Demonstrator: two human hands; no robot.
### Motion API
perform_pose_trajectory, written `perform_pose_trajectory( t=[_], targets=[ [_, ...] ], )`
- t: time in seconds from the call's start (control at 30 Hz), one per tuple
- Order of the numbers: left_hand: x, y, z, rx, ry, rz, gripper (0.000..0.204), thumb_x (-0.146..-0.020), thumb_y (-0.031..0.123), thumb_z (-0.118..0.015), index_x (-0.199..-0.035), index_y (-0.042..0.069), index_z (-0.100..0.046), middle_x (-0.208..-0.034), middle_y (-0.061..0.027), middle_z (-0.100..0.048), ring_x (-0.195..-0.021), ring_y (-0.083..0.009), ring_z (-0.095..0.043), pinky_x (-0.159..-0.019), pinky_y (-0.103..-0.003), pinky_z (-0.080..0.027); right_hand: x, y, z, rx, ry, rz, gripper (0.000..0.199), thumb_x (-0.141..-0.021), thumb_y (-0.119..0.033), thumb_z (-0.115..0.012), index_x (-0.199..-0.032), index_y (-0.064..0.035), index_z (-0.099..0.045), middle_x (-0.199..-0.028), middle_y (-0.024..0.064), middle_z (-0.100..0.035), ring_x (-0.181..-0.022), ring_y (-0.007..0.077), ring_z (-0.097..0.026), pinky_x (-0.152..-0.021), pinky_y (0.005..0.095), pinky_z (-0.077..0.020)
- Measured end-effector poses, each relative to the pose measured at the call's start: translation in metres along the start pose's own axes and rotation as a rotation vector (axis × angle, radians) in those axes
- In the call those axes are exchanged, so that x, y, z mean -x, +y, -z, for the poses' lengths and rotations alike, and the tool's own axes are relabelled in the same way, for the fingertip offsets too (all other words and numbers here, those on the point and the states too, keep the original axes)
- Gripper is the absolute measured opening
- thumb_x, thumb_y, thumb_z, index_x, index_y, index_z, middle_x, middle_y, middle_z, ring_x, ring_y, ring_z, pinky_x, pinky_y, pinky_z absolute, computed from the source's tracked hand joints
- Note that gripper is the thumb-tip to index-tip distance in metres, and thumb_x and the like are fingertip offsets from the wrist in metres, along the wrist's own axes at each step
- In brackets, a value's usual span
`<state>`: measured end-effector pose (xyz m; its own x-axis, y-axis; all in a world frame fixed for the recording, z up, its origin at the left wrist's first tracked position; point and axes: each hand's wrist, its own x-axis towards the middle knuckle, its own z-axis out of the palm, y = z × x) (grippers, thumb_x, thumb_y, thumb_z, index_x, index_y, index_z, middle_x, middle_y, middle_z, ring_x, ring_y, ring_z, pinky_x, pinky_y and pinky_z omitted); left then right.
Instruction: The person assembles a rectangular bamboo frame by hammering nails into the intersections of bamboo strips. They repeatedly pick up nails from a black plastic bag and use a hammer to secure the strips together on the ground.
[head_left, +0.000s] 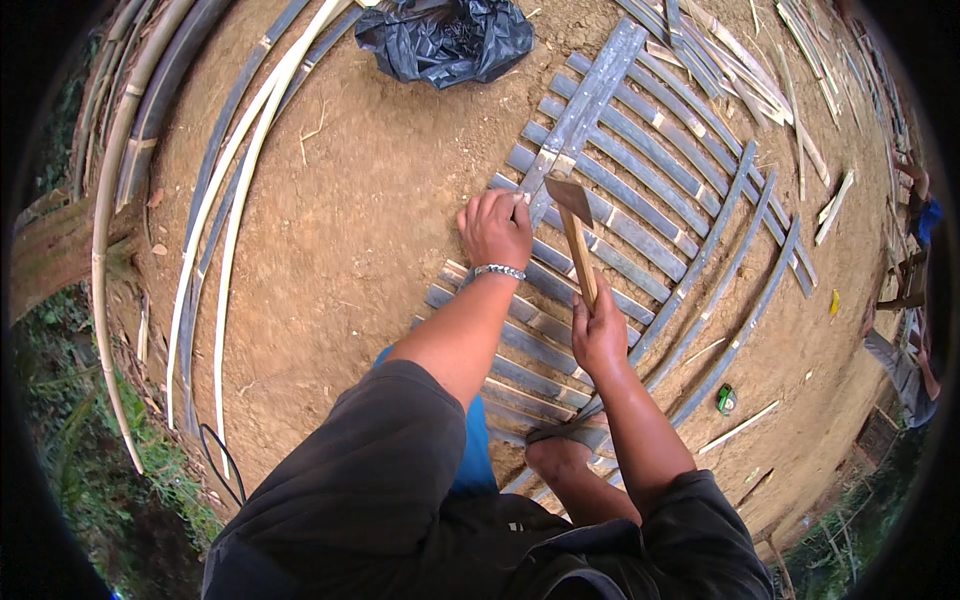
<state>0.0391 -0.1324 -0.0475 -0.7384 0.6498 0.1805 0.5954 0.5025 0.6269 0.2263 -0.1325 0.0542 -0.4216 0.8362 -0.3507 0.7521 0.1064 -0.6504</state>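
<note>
My right hand (599, 332) is closed round the wooden handle of a small hatchet (572, 200), whose flat metal head is over the crosspiece of a slatted bamboo panel (640, 190). The panel lies on the ground in front of me, its dark slats set side by side under a long lengthwise strip (600, 85). My left hand (495, 230), with a chain bracelet at the wrist, rests on the panel's left side just left of the hatchet head. Its fingers are curled and pressed together; whatever they pinch is too small to make out.
A black plastic bag (445, 42) sits at the far side. Long bamboo strips (232, 200) and poles (112, 170) lie to the left, more strips (745, 60) at far right. A green tape measure (726, 400) is on the dirt. Another person (915, 370) is at the right edge.
</note>
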Motion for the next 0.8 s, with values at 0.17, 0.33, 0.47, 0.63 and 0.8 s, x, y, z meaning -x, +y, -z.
perform_pose_trajectory(
  t=[0.17, 0.33, 0.47, 0.63, 0.8],
  targets=[
    [-0.004, 0.001, 0.006, -0.103, 0.16, 0.136, 0.028, -0.093, 0.023, -0.065, -0.116, 0.007, -0.068, -0.125, -0.0123, -0.065, -0.123, -0.0326, -0.056, -0.113, -0.051, -0.032, 0.024, 0.005, 0.011, -0.043, 0.007, -0.02, 0.05, -0.101, -0.014, -0.061, -0.149, -0.0104, -0.047, -0.117, 0.0314, -0.068, -0.105, 0.0522, -0.066, -0.086, 0.0526, -0.0555],
    [-0.012, -0.012, -0.01, -0.268, 0.256, 0.394, 0.037, -0.095, 0.016, -0.057, -0.13, 0.003, -0.057, -0.147, -0.019, -0.049, -0.146, -0.0368, -0.039, -0.123, -0.064, -0.018, 0.039, 0.005, 0.017, -0.056, -0.082, -0.089, 0.049, -0.102, -0.012, -0.061, -0.148, -0.0059, -0.047, -0.114, 0.0314, -0.069, -0.105, 0.0499, -0.068, -0.088, 0.0474, -0.0547],
    [-0.014, 0.006, -0.007, -0.348, 0.068, 0.419, 0.038, -0.096, 0.014, -0.056, -0.134, 0.006, -0.056, -0.154, -0.0201, -0.041, -0.153, -0.0381, -0.028, -0.124, -0.065, -0.014, 0.033, 0.029, 0.003, -0.02, -0.065, -0.014, 0.05, -0.1, -0.013, -0.063, -0.148, -0.0107, -0.047, -0.118, 0.0305, -0.069, -0.103, 0.0518, -0.067, -0.084, 0.0524, -0.0564],
    [-0.015, 0.005, -0.008, -0.379, 0.065, 0.415, 0.037, -0.097, 0.015, -0.056, -0.133, 0.008, -0.056, -0.155, -0.019, -0.04, -0.154, -0.0386, -0.026, -0.125, -0.065, -0.013, 0.002, 0.012, 0.002, 0.033, -0.008, 0.143, 0.051, -0.1, -0.012, -0.064, -0.148, -0.0103, -0.048, -0.125, 0.0292, -0.067, -0.105, 0.0484, -0.068, -0.087, 0.0527, -0.0569],
    [-0.016, 0.006, -0.008, -0.374, 0.068, 0.408, 0.037, -0.098, 0.015, -0.055, -0.134, 0.008, -0.056, -0.154, -0.0185, -0.039, -0.154, -0.0388, -0.024, -0.125, -0.065, -0.012, -0.014, 0.021, -0.002, 0.164, -0.093, 0.108, 0.051, -0.098, -0.012, -0.066, -0.147, -0.0122, -0.05, -0.127, 0.0283, -0.066, -0.106, 0.0471, -0.068, -0.088, 0.052, -0.0573]
  ],
)
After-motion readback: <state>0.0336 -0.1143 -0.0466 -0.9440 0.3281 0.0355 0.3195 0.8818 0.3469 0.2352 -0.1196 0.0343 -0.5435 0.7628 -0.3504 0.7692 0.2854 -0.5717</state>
